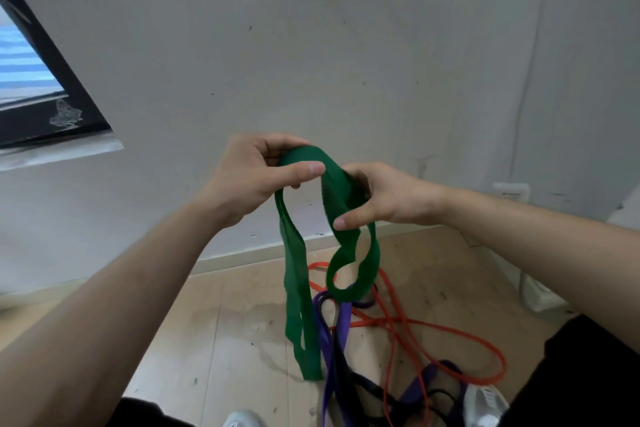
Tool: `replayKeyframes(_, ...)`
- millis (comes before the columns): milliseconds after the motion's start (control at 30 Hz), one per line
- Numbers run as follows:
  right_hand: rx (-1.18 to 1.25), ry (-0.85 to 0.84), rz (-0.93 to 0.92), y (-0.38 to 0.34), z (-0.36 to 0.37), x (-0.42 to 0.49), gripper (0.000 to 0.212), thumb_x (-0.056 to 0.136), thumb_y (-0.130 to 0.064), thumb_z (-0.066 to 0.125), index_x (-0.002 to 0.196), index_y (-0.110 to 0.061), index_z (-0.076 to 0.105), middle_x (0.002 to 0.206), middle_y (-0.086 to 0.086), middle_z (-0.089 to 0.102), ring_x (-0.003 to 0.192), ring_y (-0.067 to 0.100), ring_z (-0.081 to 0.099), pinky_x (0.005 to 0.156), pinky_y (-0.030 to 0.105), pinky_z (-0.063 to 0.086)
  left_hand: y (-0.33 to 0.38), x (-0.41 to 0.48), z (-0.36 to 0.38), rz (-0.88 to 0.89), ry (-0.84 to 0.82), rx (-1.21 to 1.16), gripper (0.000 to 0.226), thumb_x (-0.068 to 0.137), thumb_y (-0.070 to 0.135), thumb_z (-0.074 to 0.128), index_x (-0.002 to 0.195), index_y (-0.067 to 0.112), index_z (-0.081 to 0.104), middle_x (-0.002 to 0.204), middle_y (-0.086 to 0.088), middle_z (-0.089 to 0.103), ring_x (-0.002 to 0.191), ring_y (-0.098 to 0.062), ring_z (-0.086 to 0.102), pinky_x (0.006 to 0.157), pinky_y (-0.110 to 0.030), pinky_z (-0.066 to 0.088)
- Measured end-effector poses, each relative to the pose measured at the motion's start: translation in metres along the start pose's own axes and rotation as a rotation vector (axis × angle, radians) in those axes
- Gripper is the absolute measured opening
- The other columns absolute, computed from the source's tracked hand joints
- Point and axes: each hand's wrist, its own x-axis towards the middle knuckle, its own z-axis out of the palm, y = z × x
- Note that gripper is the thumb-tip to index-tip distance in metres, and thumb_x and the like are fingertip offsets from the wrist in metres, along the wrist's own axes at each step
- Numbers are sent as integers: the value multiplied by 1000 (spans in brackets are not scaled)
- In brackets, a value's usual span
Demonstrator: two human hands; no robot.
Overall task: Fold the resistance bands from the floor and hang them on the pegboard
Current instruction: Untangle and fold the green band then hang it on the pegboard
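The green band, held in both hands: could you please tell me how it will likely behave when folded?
Probably floppy: the green band droops in slack loops from the left hand and right hand. Likely light, since a loose grip holds it up. Its dangling end may snag the purple band below.

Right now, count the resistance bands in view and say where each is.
4: green band held up by the left hand and right hand; orange band, purple band and black band tangled on the floor beneath it. The tangle may hide more.
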Motion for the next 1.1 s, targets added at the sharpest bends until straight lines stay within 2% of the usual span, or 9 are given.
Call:
replayKeyframes(133, 49, -23, 16, 11, 0, 5, 29, 85, -6, 79, 111, -11, 66, 102, 8, 70, 94, 24, 69, 96, 49, 56, 0, -2, -6, 12, 69, -90, 38, 70, 21, 78, 106, 9, 73, 85, 3, 77, 74, -8, 69, 74, -18, 54)
replayKeyframes(233, 196, -35, 18, 9, -1, 7, 40, 90, -13, 73, 128, -17, 62, 123, 7, 66, 102, 29, 69, 91, 37, 57, -2, -2, -20, 9, 119, -133, 47, 74, 24, 84, 116, 8, 71, 92, 2, 76, 80, -11, 69, 78, -20, 53)
replayKeyframes(400, 305, 37, 54, -3, 6, 15, 47, 97, -50, 55, 123, -13, 67, 115, 3, 62, 95, 22, 53, 89, 32, 44, -5, -5, -31, -34, 85, -227, 44, 76, 35, 72, 115, 16, 70, 99, -5, 75, 85, -16, 67, 78, -26, 49)
replayKeyframes(533, 302, 106, 12, -1, 2, 18, 35, 104, -29, 52, 129, -7, 64, 108, 14, 61, 93, 21, 55, 85, 35, 41, -8, -8, -33, -50, 95, -241, 46, 75, 35, 73, 115, 13, 70, 99, -5, 74, 85, -16, 67, 78, -27, 48)
replayKeyframes(633, 328, 104, 2, -1, -1, 17, 19, 103, -19, 51, 107, -8, 66, 92, 7, 68, 84, 19, 60, 83, 39, 44, -9, -9, -33, -72, 90, -275, 41, 83, 25, 70, 119, 8, 67, 101, -7, 73, 87, -17, 68, 79, -27, 49)
replayKeyframes(767, 377, 21, 30, -2, 1, 17, 20, 103, -22, 50, 88, -15, 62, 82, -2, 65, 77, 12, 58, 78, 32, 40, -7, -10, -30, -76, 55, -383, 39, 87, 17, 61, 123, 4, 63, 100, -7, 73, 89, -19, 69, 77, -25, 51)
replayKeyframes(867, 492, -121, 73, -2, 3, 17, 22, 101, -21, 54, 103, -1, 63, 112, 20, 69, 99, 22, 64, 95, 37, 46, -6, -11, -26, -76, 31, -452, 36, 87, 15, 60, 122, 7, 63, 98, -5, 73, 91, -19, 70, 77, -24, 52)
replayKeyframes(933, 575, -170, 99, -3, 5, 18, 45, 99, -22, 53, 129, 11, 53, 138, 31, 56, 124, 38, 57, 114, 46, 38, -5, -10, -24, -78, 27, -472, 34, 87, 14, 60, 120, 9, 65, 96, -3, 73, 89, -18, 69, 77, -24, 52)
replayKeyframes(1100, 629, -141, 121, -8, 3, 17, 47, 103, -23, 47, 137, 9, 50, 137, 27, 60, 134, 41, 53, 114, 48, 41, -5, -8, -30, -99, 77, -403, 31, 84, 16, 63, 114, 10, 70, 80, 1, 63, 68, -13, 51, 67, -20, 45)
